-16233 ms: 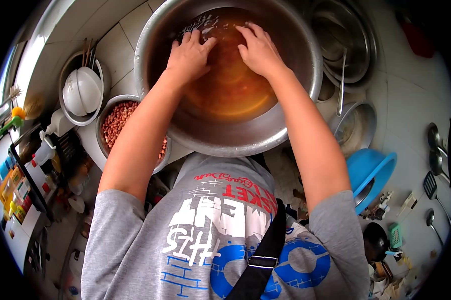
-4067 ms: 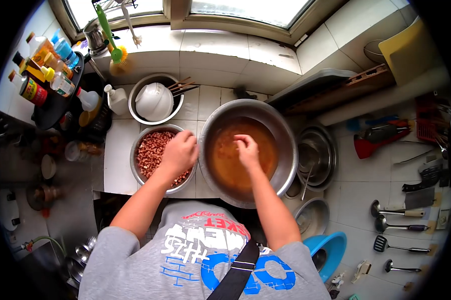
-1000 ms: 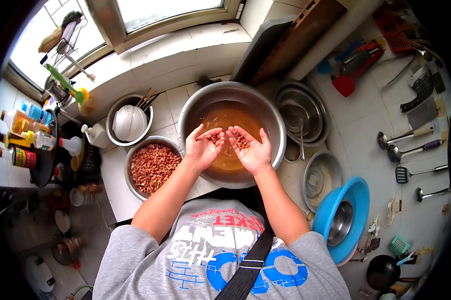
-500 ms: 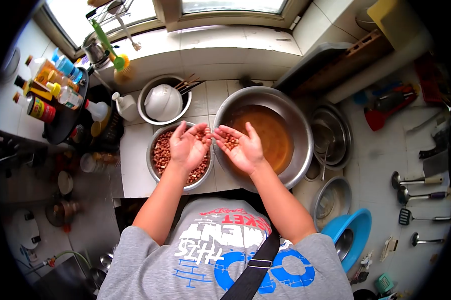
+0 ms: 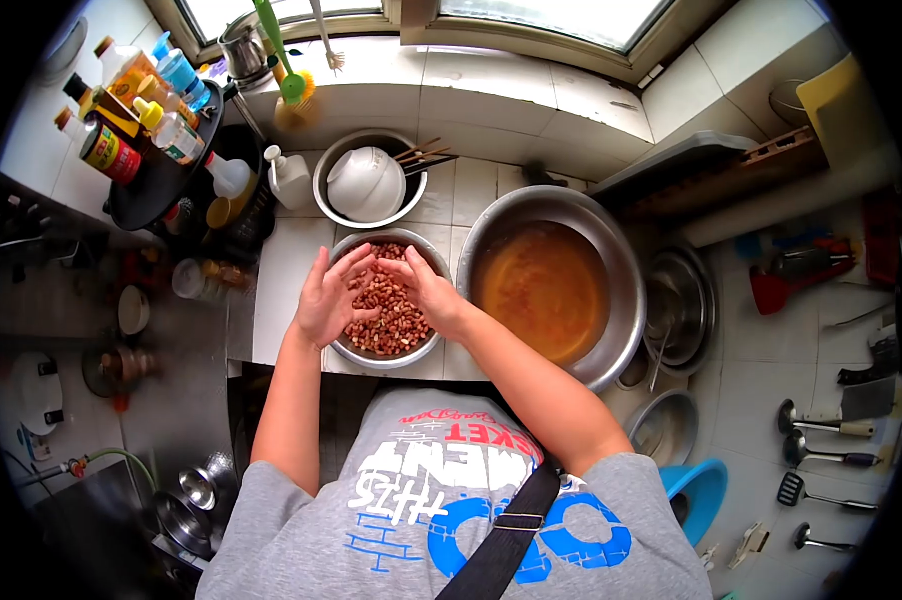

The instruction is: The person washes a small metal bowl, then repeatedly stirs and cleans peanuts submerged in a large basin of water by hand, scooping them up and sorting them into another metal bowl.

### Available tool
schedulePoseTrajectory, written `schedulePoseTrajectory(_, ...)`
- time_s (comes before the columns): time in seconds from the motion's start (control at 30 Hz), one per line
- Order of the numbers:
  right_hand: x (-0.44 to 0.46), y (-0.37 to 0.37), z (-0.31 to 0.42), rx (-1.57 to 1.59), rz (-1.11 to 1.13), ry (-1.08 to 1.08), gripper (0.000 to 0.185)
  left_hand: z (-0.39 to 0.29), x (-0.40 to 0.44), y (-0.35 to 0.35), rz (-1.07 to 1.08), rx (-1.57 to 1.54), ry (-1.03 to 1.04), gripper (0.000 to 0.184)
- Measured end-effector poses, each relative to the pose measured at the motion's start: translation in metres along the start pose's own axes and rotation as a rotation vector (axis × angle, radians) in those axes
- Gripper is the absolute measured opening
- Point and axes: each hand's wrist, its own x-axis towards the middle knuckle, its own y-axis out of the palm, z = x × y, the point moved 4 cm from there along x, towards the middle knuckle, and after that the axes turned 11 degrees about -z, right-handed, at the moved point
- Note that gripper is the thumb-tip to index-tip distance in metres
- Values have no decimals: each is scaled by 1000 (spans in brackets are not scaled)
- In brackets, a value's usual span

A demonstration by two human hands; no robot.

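Note:
A metal bowl [image 5: 355,357] full of reddish-brown peanuts [image 5: 389,318] stands in front of me on the tiled counter. My left hand [image 5: 329,300] is over its left side, palm inward, with the thumb apart from the curved fingers. From the right, my right hand [image 5: 433,296] reaches over the same bowl, fingers stretched toward the left hand. Peanuts show in the gap between the two hands; I see none held in either. Just right of the bowl is a large steel basin [image 5: 626,290] with cloudy orange-brown water [image 5: 543,285] in it.
Behind the peanuts, a bowl [image 5: 321,190] holds a white dish [image 5: 367,186] and chopsticks [image 5: 423,155]. A pump bottle [image 5: 290,180] and a black rack [image 5: 161,195] of bottles stand left. Stacked pans [image 5: 686,305] and a blue basin [image 5: 708,497] lie right; utensils hang on the wall.
Both hands were cupped palm up, the right one near the basin with peanuts in it. Now they are turned inward over the peanut bowl, the right having moved left. The view has shifted.

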Motion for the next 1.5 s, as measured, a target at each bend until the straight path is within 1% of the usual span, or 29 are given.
schedulePoseTrajectory(0.03, 1, -2, 0, -18, 30, 10, 86, 1, 0, 1, -5, 39, -11, 92)
schedulePoseTrajectory(0.13, -1, -5, 1, -6, -3, 23, 85, 0, -1, 8, -61, 202, -48, 95)
schedulePoseTrajectory(0.23, -9, -5, 2, 44, -101, 154, 84, -4, -6, 20, -146, 400, -101, 92)
schedulePoseTrajectory(0.33, -18, -3, 12, 50, -81, 155, 81, -11, -8, 33, -213, 482, -71, 83)
schedulePoseTrajectory(0.43, -12, -15, 3, -8, 17, 73, 79, -9, 14, 19, -190, 778, 202, 73)
schedulePoseTrajectory(0.53, -6, -20, -1, -28, 70, -113, 76, -10, 21, 18, -239, 841, 315, 68)
schedulePoseTrajectory(0.57, -5, -21, -3, 27, 83, -117, 73, -8, 28, 17, -258, 759, 392, 66)
schedulePoseTrajectory(0.6, -3, -19, -4, 80, 92, -129, 71, -9, 29, 18, -290, 735, 386, 65)
schedulePoseTrajectory(0.67, -5, -21, -5, 38, 130, -201, 69, -8, 33, 22, -346, 686, 372, 64)
schedulePoseTrajectory(0.7, -5, -19, -1, 23, 126, -209, 69, -8, 36, 23, -364, 707, 414, 64)
schedulePoseTrajectory(0.8, -16, -18, 5, 43, 107, -154, 70, -7, 44, 27, -337, 702, 451, 63)
schedulePoseTrajectory(0.83, -5, -21, -2, 57, 36, -212, 69, -7, 46, 30, -354, 712, 495, 61)
schedulePoseTrajectory(0.93, -25, -34, 9, 105, -89, -218, 62, -11, 50, 44, -354, 792, 567, 57)
schedulePoseTrajectory(0.97, -26, -49, 11, 77, -145, -255, 49, -10, 54, 49, -373, 779, 693, 45)
schedulePoseTrajectory(1.0, -24, -70, 9, 21, -218, -312, 41, -13, 53, 64, -346, 832, 756, 39)
schedulePoseTrajectory(1.03, -31, -93, 16, -79, -357, -380, 32, -19, 48, 86, -317, 884, 817, 34)
schedulePoseTrajectory(1.07, -38, -117, 22, -101, -527, -416, 25, -21, 48, 105, -286, 936, 881, 29)
schedulePoseTrajectory(1.1, -44, -147, 26, -48, -628, -418, 21, -18, 52, 120, -204, 981, 949, 18)
schedulePoseTrajectory(1.13, -50, -181, 24, -84, -751, -439, 20, -14, 55, 140, -145, 982, 900, 18)
schedulePoseTrajectory(1.17, -56, -212, 22, -126, -867, -465, 19, -6, 63, 157, -60, 984, 896, 17)
schedulePoseTrajectory(1.2, -57, -251, 9, -287, -975, -522, 18, 5, 72, 171, 26, 987, 885, 17)
schedulePoseTrajectory(1.23, -70, -274, 10, -529, -1089, -581, 18, 20, 87, 180, 103, 1091, 873, 18)
schedulePoseTrajectory(1.27, -82, -293, 8, -680, -1158, -532, 20, 36, 102, 189, 182, 1195, 861, 20)
schedulePoseTrajectory(1.3, -90, -310, 1, -736, -1186, -460, 22, 51, 113, 196, 214, 1408, 818, 31)
schedulePoseTrajectory(1.33, -95, -328, -10, -813, -1192, -334, 29, 68, 126, 201, 230, 1542, 743, 35)
schedulePoseTrajectory(1.4, -107, -348, -32, -1009, -1258, -184, 38, 98, 149, 209, 261, 1809, 582, 43)
schedulePoseTrajectory(1.43, -110, -352, -38, -980, -1278, -96, 40, 109, 159, 213, 257, 1876, 378, 52)
schedulePoseTrajectory(1.5, -117, -357, -52, -916, -1313, 82, 44, 134, 177, 212, 76, 1822, 202, 56)
